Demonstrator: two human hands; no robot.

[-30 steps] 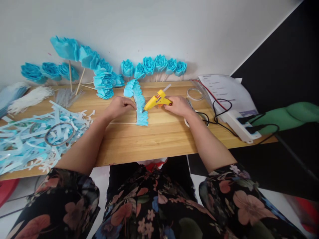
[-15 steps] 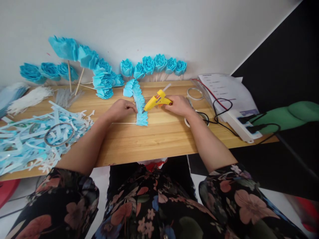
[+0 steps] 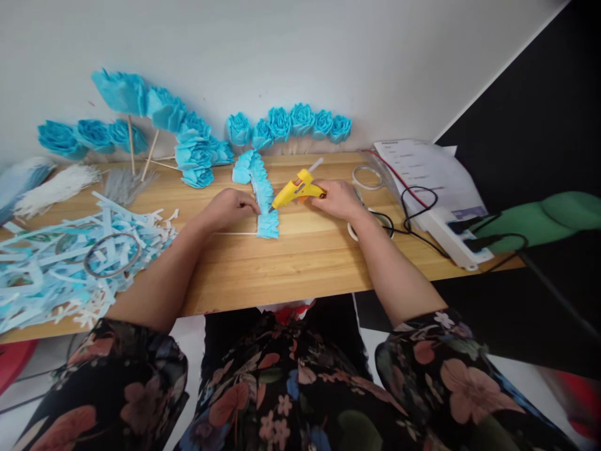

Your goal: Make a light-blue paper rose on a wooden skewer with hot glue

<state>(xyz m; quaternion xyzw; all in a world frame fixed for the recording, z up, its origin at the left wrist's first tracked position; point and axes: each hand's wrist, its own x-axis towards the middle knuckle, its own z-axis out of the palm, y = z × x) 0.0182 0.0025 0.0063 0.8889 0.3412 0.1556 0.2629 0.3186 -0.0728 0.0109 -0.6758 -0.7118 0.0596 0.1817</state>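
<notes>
My right hand (image 3: 339,198) is wrapped round the handle of a yellow hot glue gun (image 3: 293,191). The gun's nozzle points down-left at a pleated blue crepe paper strip (image 3: 261,183), right at its surface. A clear glue stick (image 3: 316,164) juts from the back of the gun. On the strip's left side, my left hand (image 3: 231,209) is closed, with its fingertips at the paper's edge. The strip lies on the wooden table, its far end curling left. Beside its near end lies a thin pale stick (image 3: 237,233), partly behind my left wrist.
Blue paper flowers (image 3: 280,123) on sticks lean along the wall. Paper scraps (image 3: 70,269) with a ring on them cover the table's left. To the right are tape rolls (image 3: 367,177), black cables, a white power strip (image 3: 453,235) and papers (image 3: 429,172).
Almost nothing differs. The glue gun has shifted very slightly near the strip; both hands keep about the same place and hold.
</notes>
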